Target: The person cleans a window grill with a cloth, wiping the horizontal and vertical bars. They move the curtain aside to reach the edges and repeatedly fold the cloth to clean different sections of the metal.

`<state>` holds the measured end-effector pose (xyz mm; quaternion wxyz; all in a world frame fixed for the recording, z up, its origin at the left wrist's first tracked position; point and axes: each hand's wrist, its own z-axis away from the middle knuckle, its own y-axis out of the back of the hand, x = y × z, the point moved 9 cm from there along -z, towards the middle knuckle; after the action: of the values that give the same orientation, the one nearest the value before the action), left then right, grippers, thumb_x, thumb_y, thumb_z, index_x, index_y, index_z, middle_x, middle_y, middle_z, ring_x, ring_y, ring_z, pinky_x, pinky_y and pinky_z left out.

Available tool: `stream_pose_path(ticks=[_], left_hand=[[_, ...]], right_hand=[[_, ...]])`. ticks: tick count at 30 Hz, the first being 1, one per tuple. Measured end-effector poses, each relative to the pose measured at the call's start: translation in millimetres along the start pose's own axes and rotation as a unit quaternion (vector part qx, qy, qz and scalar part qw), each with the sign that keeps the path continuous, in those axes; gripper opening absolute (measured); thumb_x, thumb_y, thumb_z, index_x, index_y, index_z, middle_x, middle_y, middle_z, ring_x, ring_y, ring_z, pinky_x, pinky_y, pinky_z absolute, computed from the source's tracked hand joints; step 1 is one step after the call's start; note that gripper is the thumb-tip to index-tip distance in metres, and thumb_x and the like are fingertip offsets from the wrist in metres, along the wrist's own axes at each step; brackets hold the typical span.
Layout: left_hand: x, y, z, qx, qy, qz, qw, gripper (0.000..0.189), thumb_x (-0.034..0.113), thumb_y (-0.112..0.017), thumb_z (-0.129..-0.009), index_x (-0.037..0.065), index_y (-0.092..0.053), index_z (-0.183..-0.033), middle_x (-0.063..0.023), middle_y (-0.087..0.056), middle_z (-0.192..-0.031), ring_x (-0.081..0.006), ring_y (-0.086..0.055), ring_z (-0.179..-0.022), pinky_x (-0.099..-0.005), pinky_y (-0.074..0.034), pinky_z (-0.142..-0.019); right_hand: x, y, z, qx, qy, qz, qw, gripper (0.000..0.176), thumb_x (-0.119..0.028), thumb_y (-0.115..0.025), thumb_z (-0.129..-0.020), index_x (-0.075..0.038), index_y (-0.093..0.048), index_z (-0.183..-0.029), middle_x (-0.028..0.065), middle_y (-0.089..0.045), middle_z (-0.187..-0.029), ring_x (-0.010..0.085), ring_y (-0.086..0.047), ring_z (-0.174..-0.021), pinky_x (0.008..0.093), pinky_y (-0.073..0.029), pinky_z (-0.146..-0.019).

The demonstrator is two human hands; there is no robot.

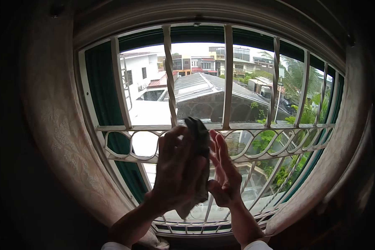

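Observation:
A dark grey cloth [199, 139] is bunched up in front of the window grille, its lower end hanging to a point below my wrist. My left hand [174, 168] is closed around it, fingers bent over its left side. Just to the right of the cloth, my right hand [226, 173] is raised with its fingers stretched upward and its palm turned toward the cloth. Both hands are in front of the white metal grille [254, 126], overlapping its band of oval loops in this view.
Vertical bars, some twisted, cross the window. A patterned curtain [56, 121] hangs at the left and another curtain [341, 137] at the right. Dark green window framing [102, 83] shows behind the bars. Outside are a grey roof [200, 85], houses and green plants.

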<state>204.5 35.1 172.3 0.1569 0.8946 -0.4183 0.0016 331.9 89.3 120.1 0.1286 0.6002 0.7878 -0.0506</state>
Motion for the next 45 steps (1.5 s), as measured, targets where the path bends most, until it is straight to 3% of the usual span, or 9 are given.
stream_pose_path(ticks=[7, 9, 11, 13, 18, 25, 31, 39, 45], left_hand=[[-8.7, -55.5, 22.6, -0.168, 0.029, 0.153, 0.973, 0.041, 0.013, -0.070, -0.087, 0.007, -0.070, -0.128, -0.0190, -0.062, -0.125, -0.0306, -0.062, -0.094, -0.0471, -0.045, -0.091], [-12.5, -8.0, 8.3, 0.041, 0.003, 0.022, 0.999, 0.038, 0.004, -0.068, -0.087, 0.001, -0.070, -0.125, -0.0175, -0.071, -0.108, -0.0236, -0.065, -0.074, -0.0346, -0.053, -0.068], [-30.6, 21.4, -5.4, 0.163, -0.005, -0.102, 0.981, 0.034, 0.007, -0.066, -0.095, 0.006, -0.068, -0.129, -0.0067, -0.069, -0.100, -0.0080, -0.053, -0.063, -0.0241, -0.040, -0.051], [-55.8, 20.1, -20.9, 0.184, 0.055, -0.148, 0.970, 0.034, 0.014, -0.069, -0.096, 0.004, -0.067, -0.128, -0.0074, -0.066, -0.097, -0.0099, -0.054, -0.064, -0.0257, -0.043, -0.054], [-66.2, 12.2, -40.4, 0.104, 0.113, -0.232, 0.960, 0.023, 0.016, -0.072, -0.093, -0.002, -0.074, -0.106, -0.0161, -0.071, -0.091, -0.0297, -0.074, -0.074, -0.0385, -0.057, -0.062], [-67.5, 23.4, -55.0, 0.105, 0.110, -0.187, 0.970, 0.007, 0.001, -0.070, -0.084, 0.001, -0.076, -0.086, -0.0107, -0.075, -0.076, -0.0241, -0.071, -0.066, -0.0373, -0.052, -0.064], [-77.9, 23.3, -50.5, 0.106, 0.116, -0.148, 0.976, 0.004, -0.001, -0.071, -0.085, 0.000, -0.074, -0.084, -0.0119, -0.074, -0.075, -0.0216, -0.072, -0.066, -0.0347, -0.052, -0.064], [-77.6, 21.6, -45.6, 0.158, 0.110, -0.117, 0.974, 0.004, 0.002, -0.075, -0.085, -0.002, -0.072, -0.085, -0.0092, -0.068, -0.071, -0.0183, -0.062, -0.060, -0.0358, -0.046, -0.059], [-38.1, 35.0, -31.1, 0.306, 0.006, -0.153, 0.940, 0.012, 0.000, -0.073, -0.089, 0.002, -0.071, -0.101, -0.0049, -0.067, -0.076, -0.0081, -0.052, -0.057, -0.0256, -0.033, -0.047]], right_hand=[[-4.8, 38.0, 65.8, 0.122, -0.068, 0.170, 0.975, 0.066, -0.016, -0.053, -0.104, 0.001, -0.024, -0.161, 0.0263, -0.052, -0.147, 0.0226, -0.069, -0.103, 0.0330, -0.058, -0.085], [15.1, 54.6, 69.3, 0.167, -0.181, 0.013, 0.969, 0.069, -0.010, -0.058, -0.103, -0.006, -0.024, -0.162, 0.0264, -0.054, -0.144, 0.0258, -0.070, -0.097, 0.0346, -0.061, -0.074], [-22.4, 63.5, 17.4, 0.173, 0.007, 0.145, 0.974, 0.066, -0.008, -0.066, -0.097, -0.007, -0.037, -0.156, 0.0263, -0.051, -0.143, 0.0351, -0.064, -0.100, 0.0494, -0.058, -0.072], [-68.8, 49.5, -35.8, 0.120, 0.114, 0.476, 0.864, 0.058, -0.005, -0.069, -0.094, -0.006, -0.049, -0.148, 0.0229, -0.052, -0.136, 0.0371, -0.058, -0.112, 0.0510, -0.055, -0.080], [-11.1, 25.7, -60.2, 0.069, 0.126, 0.493, 0.858, 0.066, 0.006, -0.077, -0.081, -0.006, -0.057, -0.143, 0.0182, -0.052, -0.124, 0.0334, -0.057, -0.108, 0.0399, -0.052, -0.086], [-49.4, 23.0, -199.7, 0.115, 0.341, 0.488, 0.795, 0.035, 0.010, -0.069, -0.076, -0.003, -0.065, -0.108, 0.0121, -0.059, -0.099, 0.0300, -0.056, -0.092, 0.0436, -0.050, -0.075], [-27.7, 19.5, -103.3, 0.091, 0.204, 0.506, 0.833, 0.035, 0.006, -0.074, -0.085, 0.005, -0.070, -0.120, 0.0127, -0.058, -0.096, 0.0256, -0.059, -0.083, 0.0374, -0.054, -0.071], [-50.9, 15.9, -205.8, 0.095, 0.329, 0.558, 0.756, 0.037, 0.013, -0.069, -0.071, 0.001, -0.064, -0.106, 0.0123, -0.052, -0.098, 0.0288, -0.053, -0.087, 0.0429, -0.051, -0.071], [-43.4, 57.2, -101.0, -0.002, 0.194, 0.468, 0.862, 0.042, 0.006, -0.079, -0.078, 0.001, -0.065, -0.118, 0.0138, -0.061, -0.095, 0.0298, -0.063, -0.084, 0.0376, -0.055, -0.067]])
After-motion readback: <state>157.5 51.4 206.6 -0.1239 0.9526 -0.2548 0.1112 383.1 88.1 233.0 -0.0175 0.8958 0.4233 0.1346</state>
